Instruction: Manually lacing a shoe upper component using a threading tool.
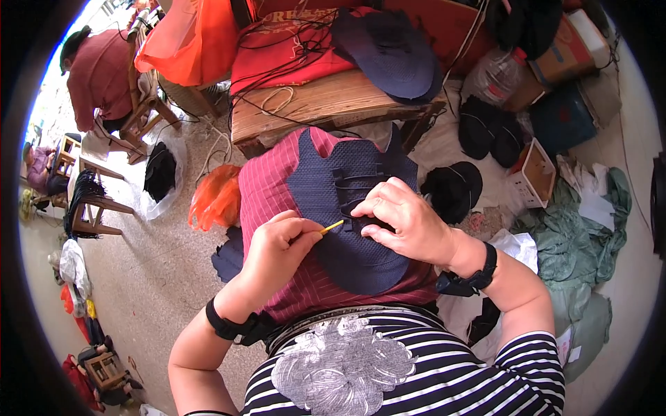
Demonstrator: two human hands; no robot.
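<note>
A navy textured cap piece [316, 180] with a curved brim lies across my lap on a red striped cloth [267, 184]. Dark straps [361, 179] run over its middle. Between thumb and forefinger, my left hand [277, 246] pinches a thin yellow stick [333, 227], its tip pointing right at the straps. My right hand [413, 218] is bent over the same spot from the right, thumb and fingertips curled close together by a small dark strap end. Whatever those fingertips grip is too small to make out.
Ahead stands a wooden bench [312, 100] with another navy cap [395, 59], red cloth and tangled black cords. Black caps [454, 191], a white basket [534, 173] and green sheeting [576, 236] lie to the right. At left are an orange bag [216, 197], stools and a seated person [104, 76].
</note>
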